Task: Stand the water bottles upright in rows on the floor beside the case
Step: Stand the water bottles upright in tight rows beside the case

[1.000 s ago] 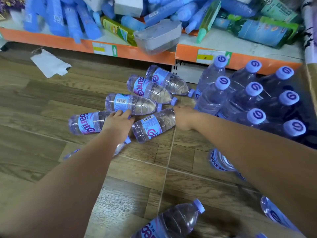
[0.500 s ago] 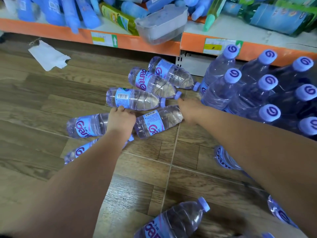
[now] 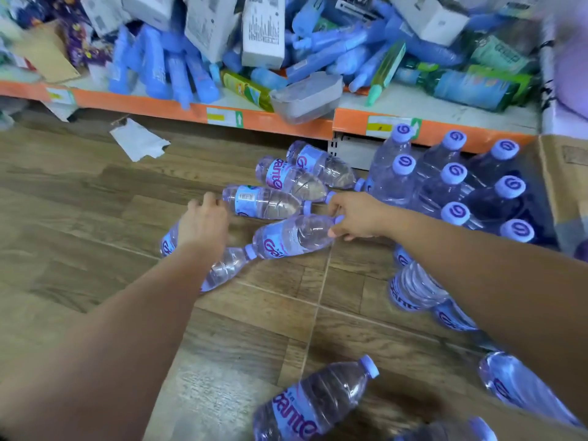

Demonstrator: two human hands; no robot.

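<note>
1. Floor (image 3: 95, 224) of wood planks, with cardboard case (image 3: 566, 186) at far right.
2. Upright bottles (image 3: 445, 186) stand in rows just beside case.
3. Lying bottles (image 3: 264, 202) cluster left of them.
4. Right hand (image 3: 356, 218) pinches neck of held bottle (image 3: 292, 237), which lies on floor.
5. Left hand (image 3: 203, 226) is over left bottle (image 3: 167, 245); grip cannot be told.

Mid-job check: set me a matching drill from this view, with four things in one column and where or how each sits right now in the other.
Things
1. right hand
2. grey tub
3. paper scrap
4. standing bottles

States
a. flat on the wooden floor
b. upright beside the cardboard case
c. pinching the cap end of a lying bottle
d. overhanging the orange shelf edge

Pairs: 1-c, 2-d, 3-a, 4-b
</note>
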